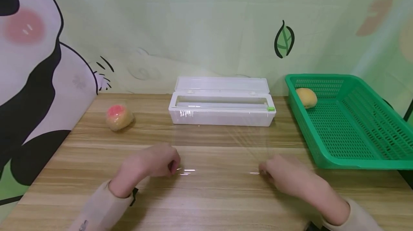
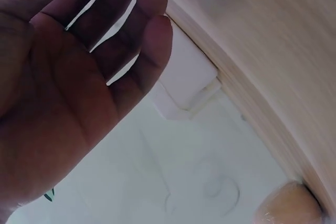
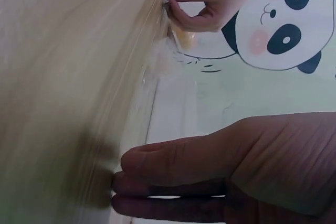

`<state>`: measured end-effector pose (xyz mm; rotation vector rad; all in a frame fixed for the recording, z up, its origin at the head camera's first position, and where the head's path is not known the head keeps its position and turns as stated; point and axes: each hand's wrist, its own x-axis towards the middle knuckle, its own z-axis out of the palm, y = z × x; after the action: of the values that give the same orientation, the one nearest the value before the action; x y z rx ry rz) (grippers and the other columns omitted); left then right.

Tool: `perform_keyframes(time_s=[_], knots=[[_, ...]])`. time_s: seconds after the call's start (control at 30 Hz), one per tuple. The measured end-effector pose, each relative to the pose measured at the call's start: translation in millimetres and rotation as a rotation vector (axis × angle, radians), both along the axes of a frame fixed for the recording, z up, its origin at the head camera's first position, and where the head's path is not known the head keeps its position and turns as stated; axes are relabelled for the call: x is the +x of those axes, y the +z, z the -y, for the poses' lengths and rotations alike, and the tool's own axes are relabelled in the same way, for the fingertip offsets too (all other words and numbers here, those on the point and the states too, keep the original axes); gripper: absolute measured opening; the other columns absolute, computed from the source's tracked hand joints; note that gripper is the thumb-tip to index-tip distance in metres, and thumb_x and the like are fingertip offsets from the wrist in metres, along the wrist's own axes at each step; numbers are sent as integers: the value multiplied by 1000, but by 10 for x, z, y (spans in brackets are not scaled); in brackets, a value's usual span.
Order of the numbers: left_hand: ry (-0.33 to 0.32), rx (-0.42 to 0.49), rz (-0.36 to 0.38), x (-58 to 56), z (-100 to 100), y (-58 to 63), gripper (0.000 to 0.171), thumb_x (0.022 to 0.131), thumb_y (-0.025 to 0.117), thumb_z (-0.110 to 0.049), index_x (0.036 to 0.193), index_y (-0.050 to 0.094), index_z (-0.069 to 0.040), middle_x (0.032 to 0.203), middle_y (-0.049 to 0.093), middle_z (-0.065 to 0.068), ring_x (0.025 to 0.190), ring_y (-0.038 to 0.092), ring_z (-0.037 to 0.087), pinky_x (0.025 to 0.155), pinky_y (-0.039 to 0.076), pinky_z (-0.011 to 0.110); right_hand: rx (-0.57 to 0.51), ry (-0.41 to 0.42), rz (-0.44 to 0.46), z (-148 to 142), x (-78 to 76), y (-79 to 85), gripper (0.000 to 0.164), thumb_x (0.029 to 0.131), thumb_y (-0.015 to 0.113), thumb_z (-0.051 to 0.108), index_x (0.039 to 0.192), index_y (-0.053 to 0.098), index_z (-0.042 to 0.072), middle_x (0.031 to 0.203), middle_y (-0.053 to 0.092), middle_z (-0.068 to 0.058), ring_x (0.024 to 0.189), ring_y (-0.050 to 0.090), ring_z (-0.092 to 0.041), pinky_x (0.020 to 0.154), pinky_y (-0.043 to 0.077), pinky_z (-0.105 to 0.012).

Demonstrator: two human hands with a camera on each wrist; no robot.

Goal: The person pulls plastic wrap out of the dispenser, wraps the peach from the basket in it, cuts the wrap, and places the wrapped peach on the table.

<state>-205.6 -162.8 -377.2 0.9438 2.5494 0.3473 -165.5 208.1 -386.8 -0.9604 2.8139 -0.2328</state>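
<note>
A clear sheet of cling film stretches from the front of a white cling film box toward me over the wooden table. My left hand pinches its near left corner, thumb and index finger together. At the near right corner, my right hand pinches the film the same way. In the left wrist view, the other fingers of the left hand are loosely bent. The right wrist view has the right hand close over the tabletop, with the left hand opposite.
The box's lid is raised, and a green slider sits at its right end. To the left lies a round, pink-topped yellowish item in clear film. A green basket at right holds a round yellowish item. A printed cloth hangs behind.
</note>
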Motion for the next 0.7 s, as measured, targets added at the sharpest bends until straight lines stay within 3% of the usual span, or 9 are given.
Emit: perform_keyframes(time_s=[0.07, 0.2, 0.4, 0.57, 0.7], knots=[[14, -26, 4, 12, -10, -5, 30, 73, 68, 12, 66, 64, -17, 65, 55, -10, 64, 49, 8, 60, 45, 26, 23, -10, -11, 16, 49, -5, 30, 83, 75, -4, 70, 60, 19, 64, 48, 9, 57, 42, -9, 49, 41, -31], [15, -32, -2, 30, -16, -12, 29, 75, 72, 9, 66, 65, -18, 64, 55, -11, 63, 49, 6, 59, 45, 25, 89, -18, 4, 47, 134, -13, 25, 83, 79, 0, 73, 62, 16, 76, 51, 5, 68, 49, -15, 56, 47, -36], [56, -34, 35, 69, -33, -1, 39, 89, 79, -13, 59, 55, -18, 56, 39, -11, 55, 36, 4, 53, 31, 24, 115, 35, -34, 9, 217, -28, 15, 82, 86, 10, 88, 71, 9, 95, 54, 0, 85, 54, -20, 70, 53, -41], [79, -39, 47, 96, -38, 15, 44, 92, 78, -19, 58, 50, -18, 55, 32, -10, 53, 31, 5, 52, 26, 24, 74, 51, -21, -102, 262, -55, 36, 82, 86, 14, 114, 71, 6, 107, 63, -4, 99, 63, -28, 85, 54, -49], [86, -45, 45, 106, -34, 16, 42, 92, 78, -20, 59, 53, -18, 55, 32, -10, 53, 31, 5, 52, 26, 24, 52, 37, -17, -173, 317, -72, 49, 81, 88, 16, 124, 68, 6, 119, 68, -12, 114, 62, -37, 97, 47, -62]])
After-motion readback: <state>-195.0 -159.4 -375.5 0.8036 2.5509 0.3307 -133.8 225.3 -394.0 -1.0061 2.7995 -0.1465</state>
